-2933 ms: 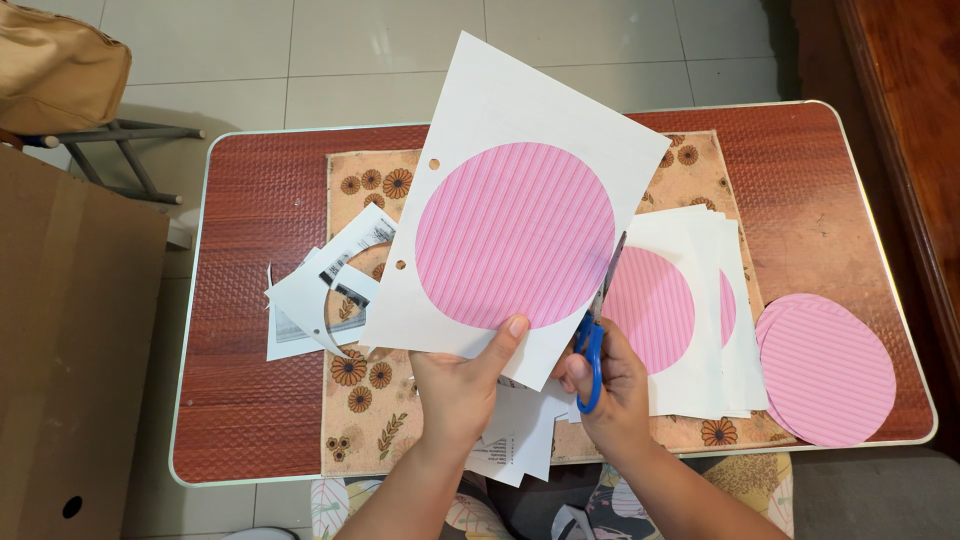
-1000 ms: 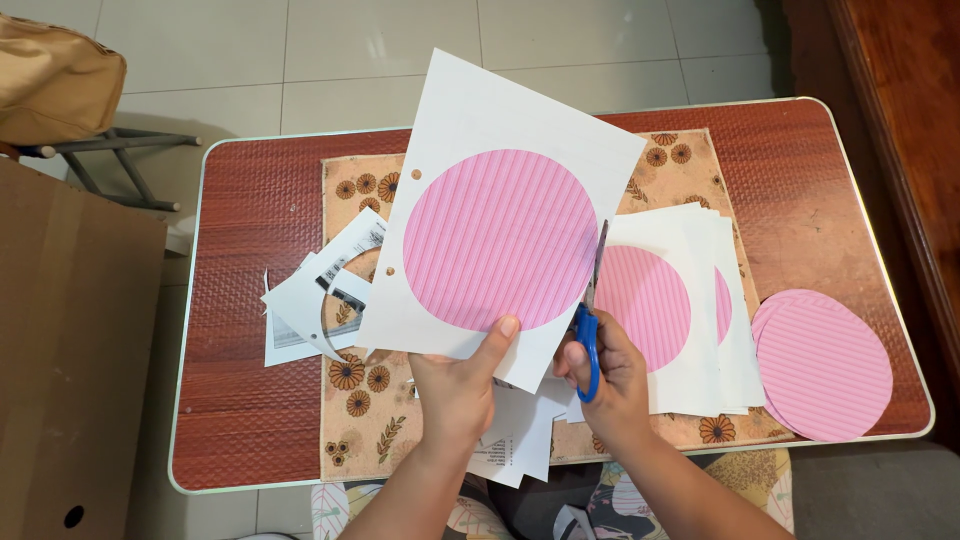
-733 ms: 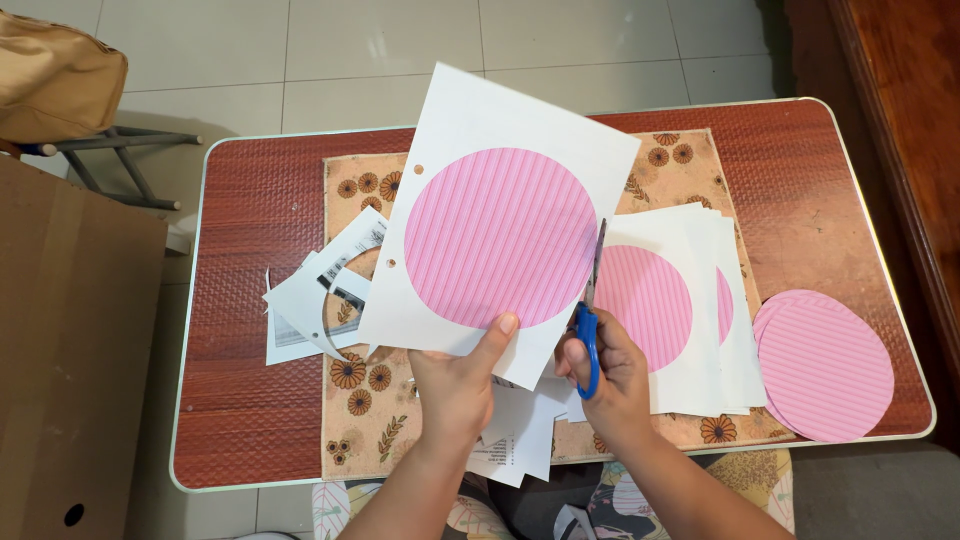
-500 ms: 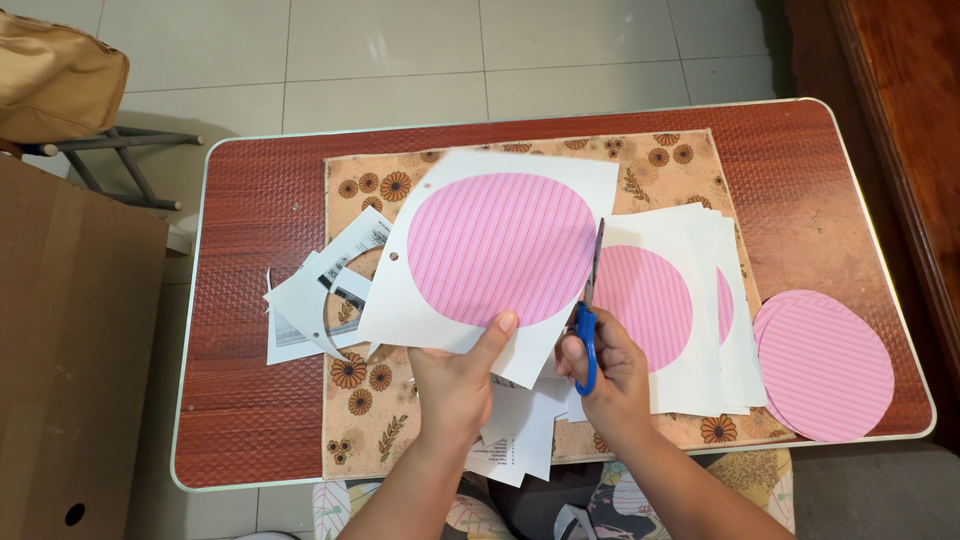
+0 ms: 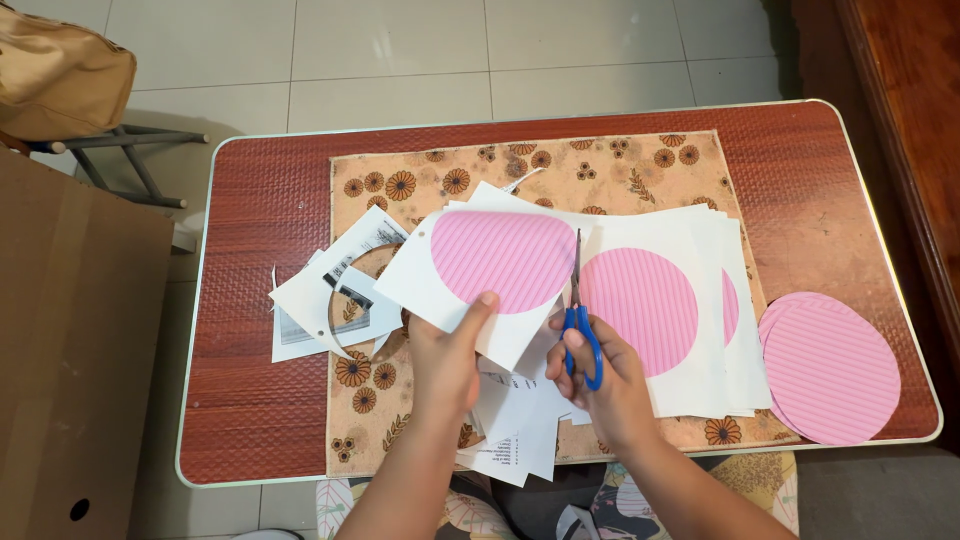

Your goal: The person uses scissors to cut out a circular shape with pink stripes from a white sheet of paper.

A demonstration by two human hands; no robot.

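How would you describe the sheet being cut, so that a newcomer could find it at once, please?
On the red-brown folding table, over the floral mat, the left hand pinches a white sheet printed with a pink striped circle. Unlike the flat stack of similar sheets beside it, it is lifted, with blue-handled scissors at its edge.

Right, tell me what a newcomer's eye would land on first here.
First, the white sheet with a pink striped circle, held up over the middle of the table by the left hand. Beside it, the right hand grips blue-handled scissors at the sheet's right edge. Then the cut-out pink circles stacked at the red table's right end.
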